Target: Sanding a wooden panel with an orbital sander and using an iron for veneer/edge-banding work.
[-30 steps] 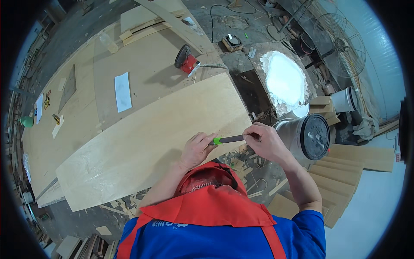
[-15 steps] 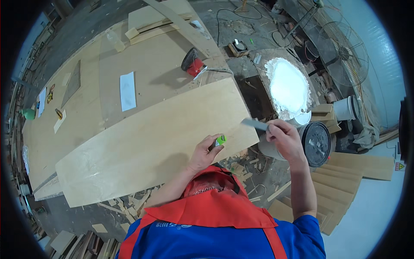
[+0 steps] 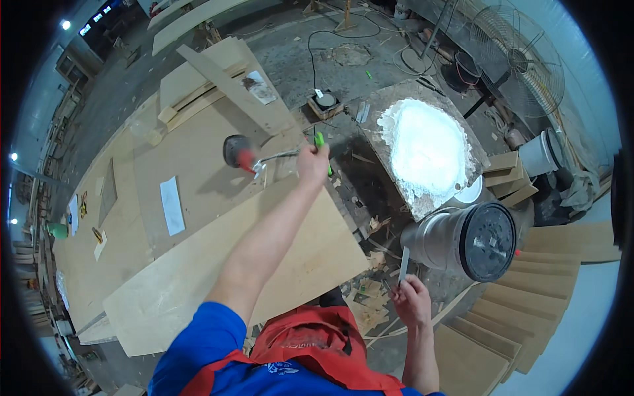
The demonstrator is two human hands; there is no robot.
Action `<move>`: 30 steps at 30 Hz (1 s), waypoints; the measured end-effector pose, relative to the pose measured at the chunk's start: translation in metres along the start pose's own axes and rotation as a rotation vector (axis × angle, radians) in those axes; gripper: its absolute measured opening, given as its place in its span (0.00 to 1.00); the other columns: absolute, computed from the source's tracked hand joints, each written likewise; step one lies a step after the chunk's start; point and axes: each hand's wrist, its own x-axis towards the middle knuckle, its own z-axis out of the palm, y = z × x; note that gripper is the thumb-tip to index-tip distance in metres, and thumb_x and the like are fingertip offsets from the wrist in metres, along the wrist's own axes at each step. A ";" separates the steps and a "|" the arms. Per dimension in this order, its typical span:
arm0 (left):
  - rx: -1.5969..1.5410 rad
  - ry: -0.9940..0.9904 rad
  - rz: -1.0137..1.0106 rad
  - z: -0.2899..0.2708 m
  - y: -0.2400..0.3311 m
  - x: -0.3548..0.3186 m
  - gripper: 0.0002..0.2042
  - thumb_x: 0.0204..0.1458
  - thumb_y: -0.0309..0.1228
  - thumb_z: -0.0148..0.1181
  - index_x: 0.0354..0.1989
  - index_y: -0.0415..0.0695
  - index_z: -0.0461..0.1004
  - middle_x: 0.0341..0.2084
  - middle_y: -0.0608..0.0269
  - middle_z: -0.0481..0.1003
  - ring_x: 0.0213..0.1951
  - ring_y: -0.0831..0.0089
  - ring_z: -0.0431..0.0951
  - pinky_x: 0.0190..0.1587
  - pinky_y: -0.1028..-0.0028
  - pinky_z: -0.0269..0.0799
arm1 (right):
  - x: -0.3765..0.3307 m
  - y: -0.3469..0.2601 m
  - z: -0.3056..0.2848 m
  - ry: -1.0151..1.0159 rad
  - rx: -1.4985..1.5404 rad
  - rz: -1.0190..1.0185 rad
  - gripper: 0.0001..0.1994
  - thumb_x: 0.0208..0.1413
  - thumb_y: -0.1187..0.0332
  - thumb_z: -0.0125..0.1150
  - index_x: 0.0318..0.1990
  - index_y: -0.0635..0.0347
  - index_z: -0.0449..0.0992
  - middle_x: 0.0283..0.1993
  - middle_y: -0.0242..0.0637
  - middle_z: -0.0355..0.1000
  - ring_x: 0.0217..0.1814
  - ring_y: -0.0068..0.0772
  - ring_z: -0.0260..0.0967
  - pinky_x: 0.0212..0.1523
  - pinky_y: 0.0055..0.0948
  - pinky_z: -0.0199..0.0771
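Note:
My left hand (image 3: pixel 313 162) reaches forward over the far right end of a long pale wood panel (image 3: pixel 218 257), closed around a bright green-handled tool (image 3: pixel 320 140). Green shows above and below the fist; the exact kind of tool is hidden by my fingers. Lower right, beside the panel's near corner, my right hand (image 3: pixel 411 298) is closed on a flat grey metal blade (image 3: pixel 404 263), which points upward, away from me. A red and dark round-headed object (image 3: pixel 243 154) sits on the workbench left of my left hand, with a cord-like strand by it.
White powdery material (image 3: pixel 429 148) covers a board at the right. Near it stand a lidded bucket (image 3: pixel 489 241) and a wire fan (image 3: pixel 522 59). Stacked brown boards (image 3: pixel 522 290) lie lower right; wood scraps (image 3: pixel 376 303) litter the floor. A white sheet (image 3: pixel 172 206) lies on the bench.
My left hand has moved forward with the green-handled tool, from near my body to the panel's far end. My right hand has drawn back and lower, its blade now upright. The view has shifted.

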 end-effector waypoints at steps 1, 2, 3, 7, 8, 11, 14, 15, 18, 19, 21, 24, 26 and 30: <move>0.041 0.034 -0.032 0.014 0.000 0.033 0.21 0.57 0.46 0.70 0.39 0.35 0.80 0.39 0.43 0.83 0.44 0.49 0.84 0.49 0.57 0.76 | 0.000 -0.004 -0.009 0.052 -0.058 -0.004 0.02 0.68 0.76 0.60 0.44 0.64 0.77 0.30 0.31 0.70 0.33 0.27 0.68 0.38 0.29 0.71; 0.081 0.070 -0.066 0.023 0.000 0.064 0.22 0.56 0.46 0.70 0.40 0.34 0.81 0.42 0.40 0.83 0.47 0.47 0.84 0.50 0.55 0.76 | -0.001 -0.007 -0.019 0.105 -0.118 -0.008 0.02 0.67 0.77 0.60 0.43 0.65 0.77 0.28 0.30 0.69 0.32 0.27 0.67 0.39 0.29 0.71; 0.162 0.059 -0.096 0.024 -0.007 0.103 0.23 0.57 0.46 0.70 0.42 0.33 0.81 0.44 0.39 0.83 0.48 0.46 0.84 0.51 0.54 0.77 | 0.001 -0.006 -0.031 0.083 -0.107 0.000 0.02 0.67 0.77 0.60 0.43 0.65 0.77 0.28 0.30 0.69 0.32 0.27 0.67 0.39 0.29 0.71; 0.315 0.137 -0.145 0.058 -0.007 0.178 0.24 0.57 0.44 0.70 0.47 0.31 0.81 0.48 0.37 0.82 0.52 0.44 0.83 0.54 0.53 0.77 | -0.010 0.017 -0.095 0.275 -0.027 0.021 0.04 0.63 0.80 0.60 0.44 0.66 0.78 0.35 0.33 0.76 0.31 0.21 0.69 0.33 0.20 0.68; 0.334 0.203 -0.099 0.057 -0.015 0.199 0.24 0.57 0.44 0.69 0.47 0.31 0.82 0.48 0.36 0.82 0.52 0.44 0.83 0.55 0.53 0.77 | -0.009 0.024 -0.105 0.310 0.039 0.018 0.05 0.62 0.80 0.61 0.44 0.66 0.78 0.35 0.33 0.76 0.32 0.21 0.70 0.33 0.20 0.68; 0.393 0.194 -0.127 0.086 -0.025 0.227 0.23 0.59 0.44 0.68 0.48 0.31 0.82 0.49 0.36 0.82 0.53 0.44 0.83 0.55 0.53 0.78 | -0.015 0.034 -0.117 0.426 0.080 0.022 0.05 0.62 0.80 0.62 0.43 0.65 0.79 0.31 0.31 0.75 0.31 0.24 0.71 0.36 0.24 0.71; 0.396 0.278 -0.153 0.067 -0.029 0.273 0.21 0.60 0.43 0.65 0.47 0.32 0.82 0.48 0.37 0.82 0.52 0.44 0.83 0.54 0.53 0.78 | -0.008 0.041 -0.115 0.451 0.084 0.062 0.04 0.62 0.80 0.63 0.42 0.63 0.79 0.29 0.31 0.75 0.31 0.26 0.72 0.37 0.26 0.73; 0.389 0.321 -0.163 0.054 -0.033 0.279 0.20 0.61 0.42 0.64 0.46 0.33 0.82 0.47 0.38 0.82 0.52 0.44 0.83 0.53 0.53 0.78 | -0.003 0.043 -0.112 0.450 0.059 0.081 0.04 0.61 0.80 0.63 0.42 0.63 0.79 0.29 0.30 0.75 0.31 0.25 0.72 0.37 0.26 0.73; 0.221 0.308 0.033 0.070 -0.051 0.227 0.17 0.64 0.40 0.62 0.44 0.35 0.82 0.43 0.42 0.83 0.47 0.46 0.83 0.50 0.54 0.77 | 0.011 0.038 -0.108 0.474 -0.096 0.114 0.03 0.62 0.79 0.63 0.41 0.62 0.79 0.30 0.30 0.75 0.30 0.24 0.71 0.36 0.25 0.71; 0.134 0.312 0.131 0.068 -0.052 0.195 0.16 0.65 0.39 0.61 0.43 0.36 0.81 0.41 0.44 0.83 0.45 0.46 0.83 0.49 0.55 0.77 | 0.017 0.034 -0.105 0.444 -0.211 0.132 0.02 0.63 0.78 0.63 0.41 0.62 0.79 0.31 0.29 0.74 0.30 0.22 0.70 0.35 0.24 0.70; 0.001 0.096 0.326 0.071 -0.037 0.088 0.11 0.67 0.34 0.59 0.41 0.38 0.80 0.35 0.48 0.81 0.38 0.50 0.80 0.45 0.58 0.75 | 0.027 0.022 -0.097 0.446 -0.373 0.143 0.03 0.65 0.77 0.63 0.43 0.62 0.79 0.33 0.29 0.74 0.31 0.19 0.68 0.34 0.21 0.68; 0.172 -0.111 0.502 -0.010 -0.019 -0.045 0.11 0.69 0.32 0.55 0.48 0.37 0.78 0.37 0.55 0.80 0.39 0.61 0.80 0.45 0.65 0.74 | 0.055 0.009 -0.060 0.389 -0.340 0.042 0.03 0.67 0.75 0.61 0.45 0.62 0.78 0.34 0.27 0.73 0.31 0.16 0.66 0.34 0.19 0.65; 0.386 -0.187 0.625 -0.071 -0.041 -0.098 0.13 0.67 0.30 0.56 0.56 0.38 0.76 0.49 0.50 0.78 0.51 0.54 0.78 0.54 0.62 0.74 | 0.068 0.005 -0.041 0.344 -0.373 0.044 0.04 0.67 0.75 0.61 0.46 0.62 0.78 0.34 0.26 0.73 0.31 0.16 0.66 0.34 0.19 0.65; 0.791 -0.364 0.690 -0.171 -0.112 -0.175 0.27 0.60 0.31 0.61 0.67 0.36 0.67 0.69 0.44 0.66 0.71 0.46 0.64 0.71 0.49 0.61 | 0.067 0.016 -0.018 0.296 -0.437 -0.077 0.05 0.67 0.73 0.62 0.47 0.63 0.78 0.33 0.26 0.73 0.31 0.16 0.66 0.34 0.20 0.66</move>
